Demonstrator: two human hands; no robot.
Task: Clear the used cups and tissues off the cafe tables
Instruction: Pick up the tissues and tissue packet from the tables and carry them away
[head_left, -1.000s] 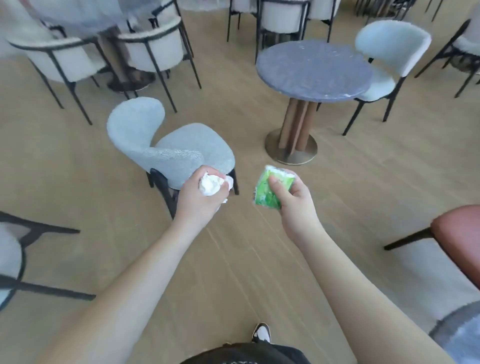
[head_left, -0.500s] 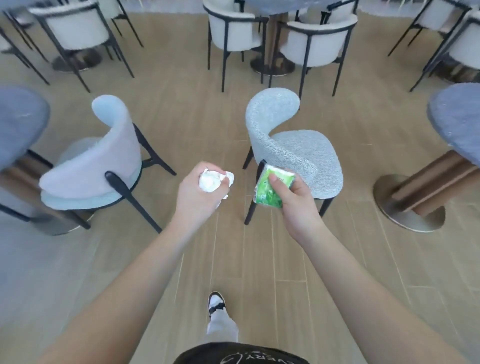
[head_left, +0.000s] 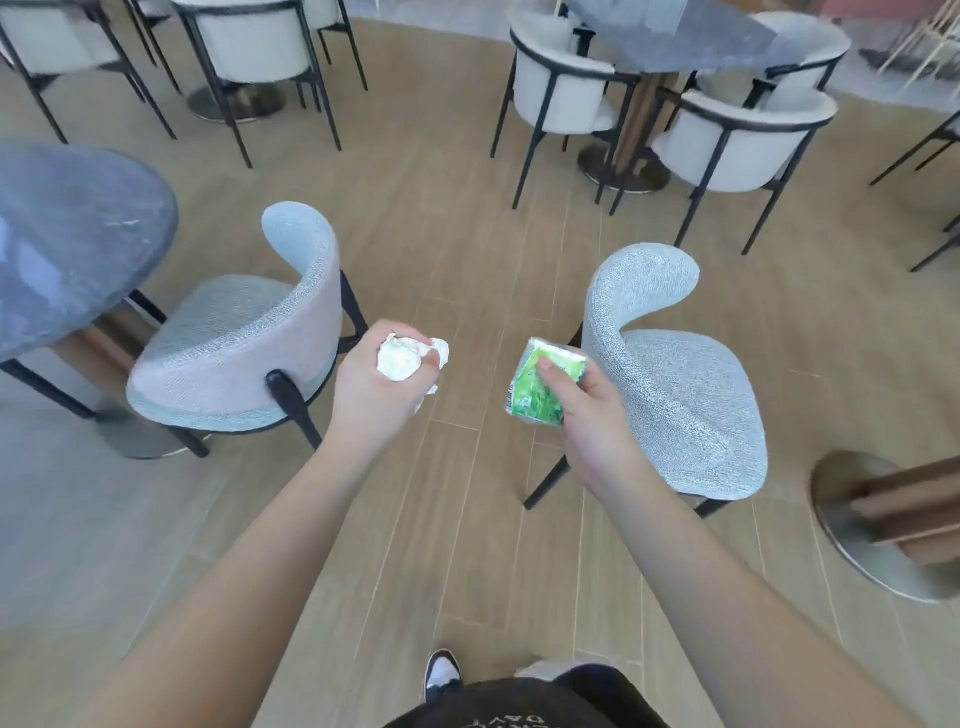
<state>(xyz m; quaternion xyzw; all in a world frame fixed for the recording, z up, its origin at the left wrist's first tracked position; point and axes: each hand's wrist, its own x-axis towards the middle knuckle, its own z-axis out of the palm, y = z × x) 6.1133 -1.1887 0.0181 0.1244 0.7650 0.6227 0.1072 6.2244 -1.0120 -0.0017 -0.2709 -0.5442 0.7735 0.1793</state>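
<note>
My left hand (head_left: 382, 387) grips a crumpled white tissue (head_left: 402, 358), which bulges out between thumb and fingers. My right hand (head_left: 587, 415) holds a green and white tissue packet (head_left: 537, 384), with the thumb pressed on its front. Both hands are held out in front of me at waist height, above the wooden floor and a hand's width apart. No cups are in sight.
A pale blue chair (head_left: 239, 353) stands to the left by a dark grey round table (head_left: 67, 234). Another pale blue chair (head_left: 680, 374) stands to the right. A table's metal base (head_left: 872, 530) is at far right. More white chairs and a table (head_left: 670, 36) stand farther back.
The view has swung as I walk: the chairs and tables have slid to the right. Both hands keep the same hold on the tissue and the packet.
</note>
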